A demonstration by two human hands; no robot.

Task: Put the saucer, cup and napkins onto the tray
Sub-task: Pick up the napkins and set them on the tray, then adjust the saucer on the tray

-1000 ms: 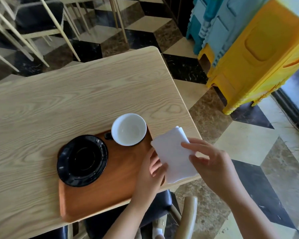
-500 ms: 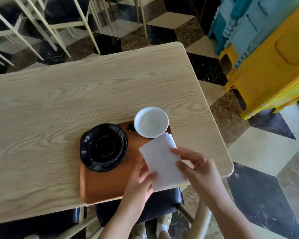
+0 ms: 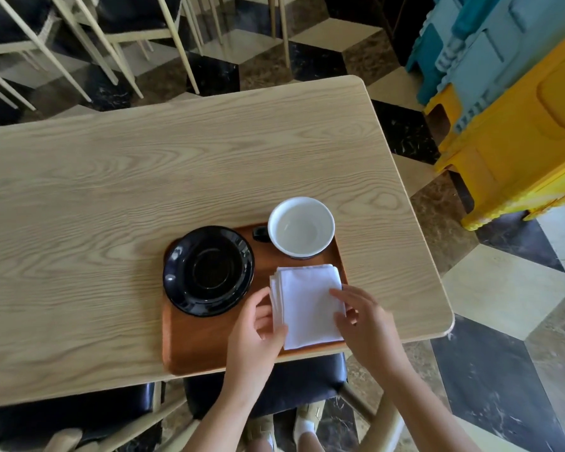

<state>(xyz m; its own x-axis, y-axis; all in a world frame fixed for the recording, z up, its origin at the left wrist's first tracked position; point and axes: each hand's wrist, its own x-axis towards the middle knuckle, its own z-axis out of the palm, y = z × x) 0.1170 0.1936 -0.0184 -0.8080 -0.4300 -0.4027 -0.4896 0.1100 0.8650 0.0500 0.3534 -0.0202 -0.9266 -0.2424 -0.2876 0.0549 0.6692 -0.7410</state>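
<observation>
Checkered stone flooring surrounds a pale wooden table (image 3: pixel 144 190), with light-framed chairs (image 3: pixel 111 34) beyond its far edge and stacked yellow and blue plastic stools (image 3: pixel 509 109) off its right end.

From the head view, a reddish-brown tray (image 3: pixel 206 347) lies at the near edge of the table, and everything else is placed against it. A black saucer (image 3: pixel 208 270) sits on the tray's left part, its rim overhanging the tray's left edge slightly. A white cup (image 3: pixel 301 227) with a dark handle stands upright at the tray's far right corner, empty inside. A stack of white napkins (image 3: pixel 307 305) lies flat on the tray's right part, just in front of the cup and just beside the saucer.

Both hands touch the napkins. The left hand (image 3: pixel 258 340) pinches the stack's left edge between thumb and fingers. The right hand (image 3: pixel 366 324) presses spread fingertips (image 3: pixel 335 292) onto the stack's right side, grasping it there.
</observation>
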